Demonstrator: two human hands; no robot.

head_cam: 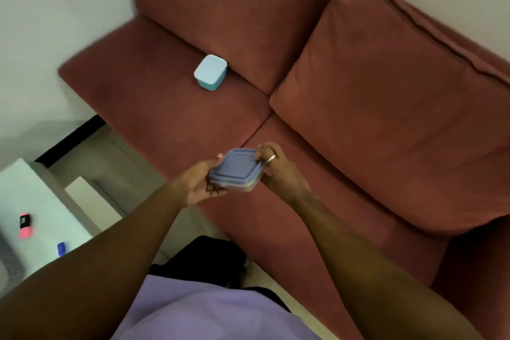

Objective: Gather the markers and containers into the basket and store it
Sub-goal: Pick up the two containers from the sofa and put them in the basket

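Markers: a stubby pink marker (pixel 24 226) and a short blue marker (pixel 62 248) lay apart on the white table (pixel 41 196) at near left, not yet gathered.
Held container: a shallow square clear-plastic box with a grey-blue lid (pixel 236 170) was level between both hands, above the front edge of the rust-red fabric sofa (pixel 358 119).
Left hand (pixel 202 183): fingers curled under the box's near-left side, apparently bearing its weight.
Right hand (pixel 277 171): ringed fingers clamped on the far-right corner, seemingly steadying the lid.
Farther container: a small teal tub with a pale blue lid (pixel 211 72) stood on the left seat cushion against the backrest, awaiting collection.
Basket: not identifiable in view.
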